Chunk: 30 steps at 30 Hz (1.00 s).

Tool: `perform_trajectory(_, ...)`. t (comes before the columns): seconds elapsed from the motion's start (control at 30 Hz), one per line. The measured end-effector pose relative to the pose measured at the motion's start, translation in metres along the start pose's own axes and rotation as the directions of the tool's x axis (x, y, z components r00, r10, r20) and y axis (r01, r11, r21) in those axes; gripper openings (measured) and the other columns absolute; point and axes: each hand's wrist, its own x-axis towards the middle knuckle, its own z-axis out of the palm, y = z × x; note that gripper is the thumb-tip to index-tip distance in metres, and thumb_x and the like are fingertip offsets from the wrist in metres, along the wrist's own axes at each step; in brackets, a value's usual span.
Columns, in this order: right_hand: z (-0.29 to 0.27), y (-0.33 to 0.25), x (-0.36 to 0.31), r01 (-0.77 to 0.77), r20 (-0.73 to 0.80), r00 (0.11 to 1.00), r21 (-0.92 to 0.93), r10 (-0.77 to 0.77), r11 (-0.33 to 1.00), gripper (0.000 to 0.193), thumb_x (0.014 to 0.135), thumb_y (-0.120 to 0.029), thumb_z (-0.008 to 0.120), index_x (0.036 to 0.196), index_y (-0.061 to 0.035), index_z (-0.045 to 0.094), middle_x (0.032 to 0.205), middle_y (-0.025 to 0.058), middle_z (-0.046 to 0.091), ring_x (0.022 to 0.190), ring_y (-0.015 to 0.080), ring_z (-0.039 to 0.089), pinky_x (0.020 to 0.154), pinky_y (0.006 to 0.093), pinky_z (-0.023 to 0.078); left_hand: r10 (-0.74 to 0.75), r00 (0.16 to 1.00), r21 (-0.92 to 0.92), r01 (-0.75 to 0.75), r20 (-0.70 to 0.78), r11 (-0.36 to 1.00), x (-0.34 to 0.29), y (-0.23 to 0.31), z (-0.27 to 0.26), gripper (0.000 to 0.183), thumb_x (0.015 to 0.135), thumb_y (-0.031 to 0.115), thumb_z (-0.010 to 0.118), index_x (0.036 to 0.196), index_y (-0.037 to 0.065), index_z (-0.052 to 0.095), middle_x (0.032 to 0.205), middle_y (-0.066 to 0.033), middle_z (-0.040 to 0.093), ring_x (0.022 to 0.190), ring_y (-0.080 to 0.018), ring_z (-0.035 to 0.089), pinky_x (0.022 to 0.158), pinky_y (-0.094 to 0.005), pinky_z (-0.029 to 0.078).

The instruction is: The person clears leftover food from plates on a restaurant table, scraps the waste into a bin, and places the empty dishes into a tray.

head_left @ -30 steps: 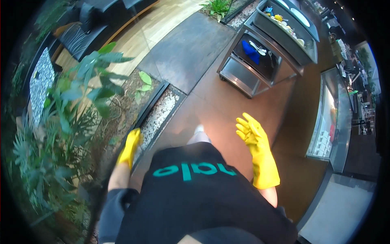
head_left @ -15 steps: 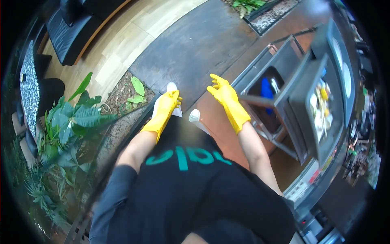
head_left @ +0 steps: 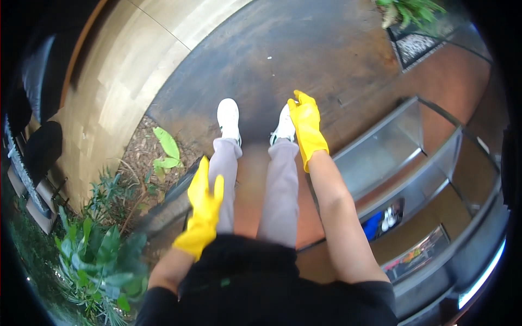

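Observation:
Both hands wear yellow rubber gloves and hold nothing that I can see. My left hand (head_left: 203, 209) hangs beside my left leg, with thumb and fingers spread apart. Farther forward, my right hand (head_left: 306, 120) is over the floor by my right shoe (head_left: 285, 124), its fingers loosely bent. A metal shelved cart (head_left: 380, 155) stands to the right of that arm, not touched by the hand. On one of its levels a dark bin (head_left: 398, 211) contains something blue (head_left: 372, 225) and white pieces.
Leafy plants (head_left: 100, 261) and a mulch bed (head_left: 142, 142) line the left side. Ahead lies dark stained floor (head_left: 261, 65), bordered by pale wood flooring (head_left: 133, 60). Another plant (head_left: 409, 12) grows at the far right. Dark seating (head_left: 41, 152) is at the left rim.
My left hand has come back toward my body and its fingers have spread. My right hand stays forward, fingers bending more. The view has shifted; the cart sits lower, my legs show more.

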Motion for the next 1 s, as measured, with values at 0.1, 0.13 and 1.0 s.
perform_trajectory(0.1, 0.083, 0.012, 0.084, 0.015, -0.035, 0.999, -0.163, -0.021, 0.986, 0.038, 0.087, -0.022, 0.071, 0.122, -0.0065, 0.066, 0.120, 0.0176, 0.067, 0.113, 0.0365, 0.062, 0.098, 0.0415, 0.048, -0.024, 0.980, 0.042, 0.016, 0.199, 0.999, 0.013, 0.000, 0.012, 0.057, 0.085, 0.017, 0.071, 0.134, -0.005, 0.053, 0.123, -0.0276, 0.061, 0.110, -0.0462, 0.060, 0.094, -0.0488, 0.048)
perform_trajectory(0.13, 0.107, 0.024, 0.113, 0.060, -0.070, 0.995, -0.204, -0.076, 0.977, 0.037, 0.088, -0.021, 0.070, 0.122, -0.0059, 0.066, 0.120, 0.0170, 0.067, 0.111, 0.0363, 0.063, 0.096, 0.0412, 0.049, -0.107, 0.958, 0.000, 0.111, 0.265, 0.994, 0.029, 0.002, 0.015, 0.059, 0.083, 0.017, 0.072, 0.134, -0.005, 0.052, 0.124, -0.0270, 0.061, 0.109, -0.0462, 0.060, 0.094, -0.0487, 0.048)
perform_trajectory(1.0, 0.057, -0.071, 0.094, 0.402, 0.215, 0.910, -0.253, -0.354, 0.880, 0.013, 0.077, -0.013, 0.062, 0.085, -0.0120, 0.072, 0.084, 0.0130, 0.068, 0.084, 0.0355, 0.066, 0.073, 0.0467, 0.054, -0.065, 0.946, 0.130, 0.025, 0.316, 0.991, 0.058, 0.039, 0.045, 0.052, 0.083, 0.018, 0.072, 0.131, 0.001, 0.058, 0.100, -0.0237, 0.067, 0.087, -0.0438, 0.064, 0.075, -0.0467, 0.052)
